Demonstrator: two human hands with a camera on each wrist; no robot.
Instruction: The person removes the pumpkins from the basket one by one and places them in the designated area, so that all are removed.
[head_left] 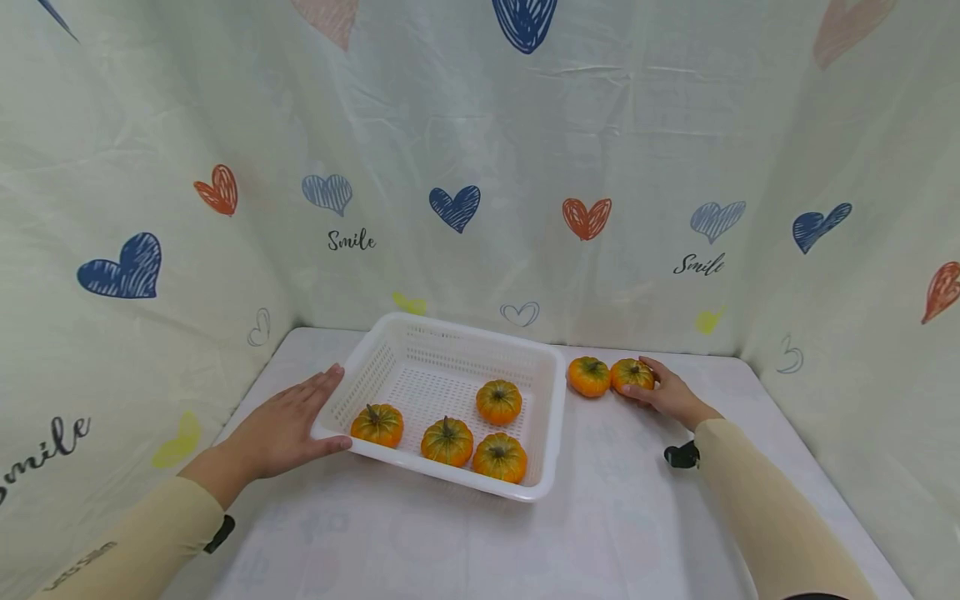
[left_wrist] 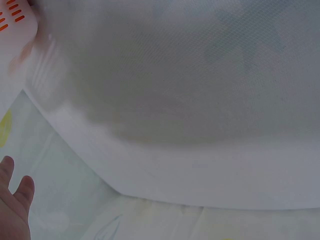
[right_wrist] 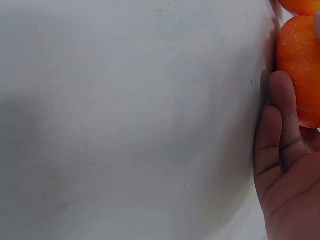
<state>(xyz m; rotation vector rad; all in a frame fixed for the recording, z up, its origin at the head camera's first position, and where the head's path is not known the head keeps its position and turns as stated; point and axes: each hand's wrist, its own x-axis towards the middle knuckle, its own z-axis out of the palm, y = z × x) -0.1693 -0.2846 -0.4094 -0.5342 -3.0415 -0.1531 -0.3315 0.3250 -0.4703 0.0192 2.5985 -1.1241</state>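
Observation:
A white plastic basket (head_left: 480, 327) sits tilted to the view on the table, with several small orange pumpkins inside, one of them a front pumpkin (head_left: 500, 457). My left hand (head_left: 281, 429) is spread along the basket's left end, fingers straight and thumb touching the front corner. To the right of the basket, my right hand (head_left: 671, 395) grips a small orange pumpkin (head_left: 632, 375) with thumb and fingers around its right side. Another pumpkin (head_left: 588, 377) lies between it and the basket. In the right wrist view, fingers lie against the gripped pumpkin (right_wrist: 300, 65).
A white cloth covers the table (head_left: 600, 517). A curtain (head_left: 525, 125) printed with hearts and "Smile" stands behind and along both sides. In the left wrist view, part of an item with orange slots (left_wrist: 17, 17) shows at the upper left.

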